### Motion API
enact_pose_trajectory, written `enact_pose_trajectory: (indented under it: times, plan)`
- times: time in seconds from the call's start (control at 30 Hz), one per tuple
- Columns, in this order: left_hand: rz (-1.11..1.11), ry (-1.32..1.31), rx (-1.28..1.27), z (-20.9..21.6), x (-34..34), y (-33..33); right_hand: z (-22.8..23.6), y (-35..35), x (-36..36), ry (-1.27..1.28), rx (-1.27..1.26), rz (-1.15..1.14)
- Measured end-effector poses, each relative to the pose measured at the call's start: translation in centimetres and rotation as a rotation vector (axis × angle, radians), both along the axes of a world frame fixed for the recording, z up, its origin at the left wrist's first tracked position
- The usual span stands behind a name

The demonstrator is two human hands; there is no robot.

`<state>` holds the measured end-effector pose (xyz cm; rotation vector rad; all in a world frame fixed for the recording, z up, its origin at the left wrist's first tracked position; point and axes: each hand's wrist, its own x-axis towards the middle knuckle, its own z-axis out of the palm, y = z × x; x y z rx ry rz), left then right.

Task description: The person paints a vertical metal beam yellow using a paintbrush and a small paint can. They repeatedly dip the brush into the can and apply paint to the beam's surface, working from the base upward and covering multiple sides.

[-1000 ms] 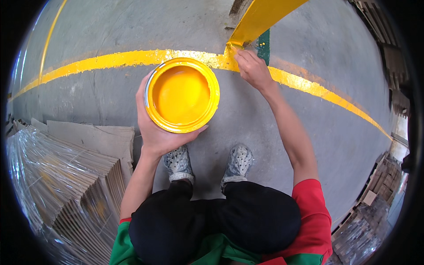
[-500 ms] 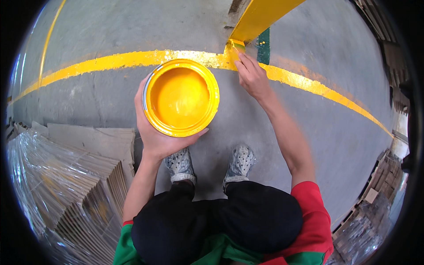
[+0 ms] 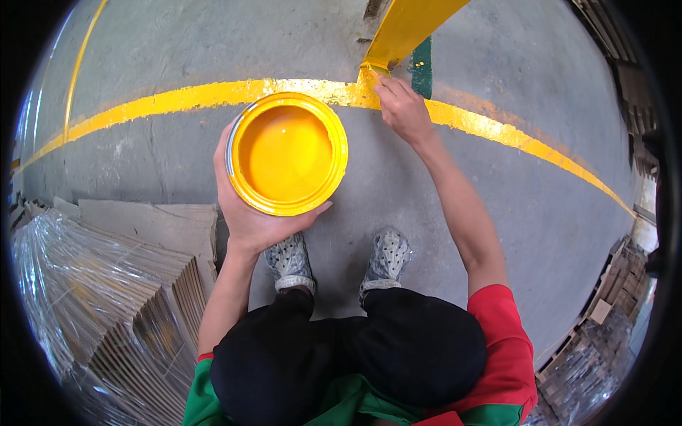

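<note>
An open paint can (image 3: 284,210) of yellow paint (image 3: 288,156) is held up in front of me; my left hand (image 3: 245,221) wraps its left and lower side. Farther off and to the right, my right hand (image 3: 405,112) pinches a yellow-smeared paintbrush (image 3: 374,74), mostly hidden by the fingers. The brush's tip is at the foot of a yellow upright post (image 3: 415,28), where a broad yellow floor line (image 3: 206,95) meets it. Near the post, the line looks wet and shiny.
Beside the post runs a short dark green stripe (image 3: 423,74) with yellow drips. Flat cardboard stacks (image 3: 121,298) in clear plastic wrap stand at my left. More stacked bundles (image 3: 604,334) line the right side. My clog-style shoes (image 3: 387,259) are below the can.
My right hand and the brush have shifted slightly left along the post's foot. The can stays in my left hand, nearly in place, and the whole view has moved a little.
</note>
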<state>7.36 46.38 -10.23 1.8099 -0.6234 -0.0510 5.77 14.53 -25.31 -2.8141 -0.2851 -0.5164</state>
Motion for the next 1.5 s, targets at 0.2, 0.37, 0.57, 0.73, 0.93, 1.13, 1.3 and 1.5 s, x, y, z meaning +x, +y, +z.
enact_pose_trajectory:
  times: [0.2,0.37,0.57,0.73,0.93,1.13,1.3,1.5]
  plan:
    - [-0.01,-0.017,0.0,0.1,0.0,0.0,-0.3,0.3,-0.7,0.067,0.05,0.064]
    - [-0.011,0.003,-0.006,0.1,-0.1,-0.2,0.2,0.1,-0.1,0.004,0.075,0.004]
    - [0.012,-0.007,-0.013,0.5,-0.2,0.0,0.7,0.3,0.2,0.032,0.096,0.015]
    - [-0.003,-0.068,-0.003,0.5,0.1,0.0,1.7,0.8,0.9,0.189,0.011,-0.083]
    - [-0.011,-0.025,-0.011,0.4,-0.1,0.3,6.2,0.7,0.9,-0.255,0.071,-0.058]
    - [-0.026,-0.062,-0.011,0.5,0.2,-0.2,4.8,1.8,0.1,-0.14,-0.015,0.024]
    - [-0.029,-0.071,-0.016,0.7,0.5,-0.2,5.6,1.6,1.2,-0.104,0.003,-0.003]
    - [-0.028,-0.059,-0.007,0.5,0.0,0.1,8.7,1.6,0.5,-0.363,0.06,-0.04]
